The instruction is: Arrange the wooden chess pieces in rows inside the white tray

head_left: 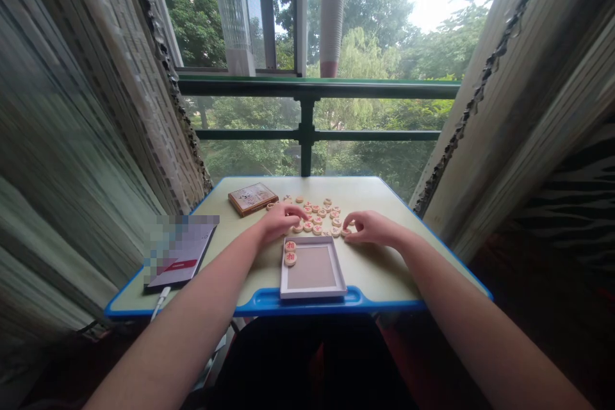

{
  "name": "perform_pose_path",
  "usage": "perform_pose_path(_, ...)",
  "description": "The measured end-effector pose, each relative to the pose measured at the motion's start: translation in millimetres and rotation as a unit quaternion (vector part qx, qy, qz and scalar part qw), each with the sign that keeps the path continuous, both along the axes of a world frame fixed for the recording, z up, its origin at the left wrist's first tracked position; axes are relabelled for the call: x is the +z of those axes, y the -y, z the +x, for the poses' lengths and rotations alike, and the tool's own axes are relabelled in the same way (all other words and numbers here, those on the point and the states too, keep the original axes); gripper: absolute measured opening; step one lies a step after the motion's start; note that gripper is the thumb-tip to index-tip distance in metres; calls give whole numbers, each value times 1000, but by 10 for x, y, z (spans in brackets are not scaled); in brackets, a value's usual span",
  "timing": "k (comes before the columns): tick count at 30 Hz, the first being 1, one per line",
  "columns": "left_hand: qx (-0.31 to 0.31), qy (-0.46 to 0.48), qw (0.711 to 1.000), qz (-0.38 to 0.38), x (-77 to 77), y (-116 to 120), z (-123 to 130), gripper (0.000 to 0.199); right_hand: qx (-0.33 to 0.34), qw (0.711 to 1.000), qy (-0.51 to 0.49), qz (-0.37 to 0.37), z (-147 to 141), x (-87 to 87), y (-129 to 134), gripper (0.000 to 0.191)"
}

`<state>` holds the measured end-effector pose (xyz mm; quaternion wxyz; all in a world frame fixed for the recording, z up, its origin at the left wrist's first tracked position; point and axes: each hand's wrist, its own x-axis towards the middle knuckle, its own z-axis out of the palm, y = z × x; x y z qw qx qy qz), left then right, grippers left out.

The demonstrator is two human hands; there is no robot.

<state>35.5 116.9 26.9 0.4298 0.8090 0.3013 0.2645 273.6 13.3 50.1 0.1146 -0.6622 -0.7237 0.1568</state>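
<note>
Left hand [278, 221]: in over the left flank of the pieces, fingers bent and slightly apart, index stretched out in front; is one pinched? I cannot tell.
Right hand [369, 229]: across the gap, fingers curled down, tips right at a xiangqi piece [345, 233] on the group's right edge; firm pinch or mere touch, I cannot tell.
Xiangqi pieces [317, 220]: a loose scatter, most of them between the two sets of fingers, some beyond the left ones, red characters showing on many!
Open tray [312, 272]: on the near side of both hands' fingers, and look, two 相 pieces [290, 259] lie one behind the other along its left wall, just below the left fingers.
Printed box [253, 197]: flat, beyond the left fingers and off to their left.
Tablet [192, 253]: well left of the left fingers, nearer the body, white cable [164, 295] at its near end.
Surface [384, 282]: pale, blue-edged, under all those fingers.
</note>
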Motion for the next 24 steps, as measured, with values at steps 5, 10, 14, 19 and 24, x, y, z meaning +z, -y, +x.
perform_pose_path(5, 15, -7, 1000, 13, 5, 10, 1, 34, 1, 999, -24, -28, 21, 51, 50, 39)
perform_pose_path(10, 33, -13, 999, 22, -27, -6, 10, 33, -1, 999, 8, -32, 24, 34, 36, 39)
perform_pose_path(14, 34, -15, 999, 39, -47, -18, 9, 32, 2, 999, -7, -41, 28, 37, 62, 46)
perform_pose_path(19, 30, -16, 999, 28, -56, -25, -3, 33, 24, 998, -16, -58, 23, 81, 108, 33)
perform_pose_path(24, 147, -90, 976, 136, -103, -135, -30, 33, 5, 1000, -23, 0, 124, 32, 36, 34)
